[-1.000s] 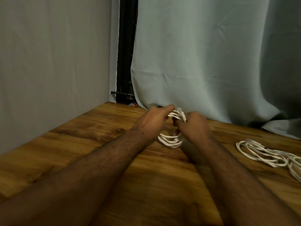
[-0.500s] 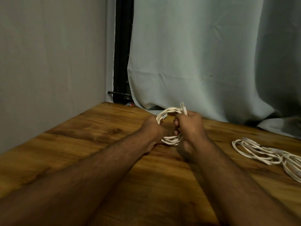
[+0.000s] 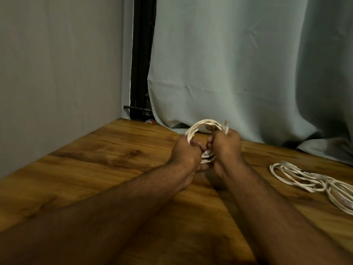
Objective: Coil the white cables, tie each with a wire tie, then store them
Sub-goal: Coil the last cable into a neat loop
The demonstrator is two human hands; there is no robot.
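- Brown wood-grain tabletop (image 3: 118, 159) was seen below both forearms; pale grey curtain (image 3: 229, 64) hung behind.
- Loose pile of white cables (image 3: 298, 176) was left flat on the table, well apart to the right, nearer the right hand.
- Small coil of white cable (image 3: 202, 124) was held upright btwn the hands, raised off the wood, its ring plane across the view.
- Left hand (image 3: 186, 152) was clamped on the coil's left side, right hand (image 3: 227, 144) on its right side w/ a cable end poking up; hands close together.
- Vs. 1 s before: coil was opened wider, its top arc now exposed above the knuckles.
- No wire tie could be made out.
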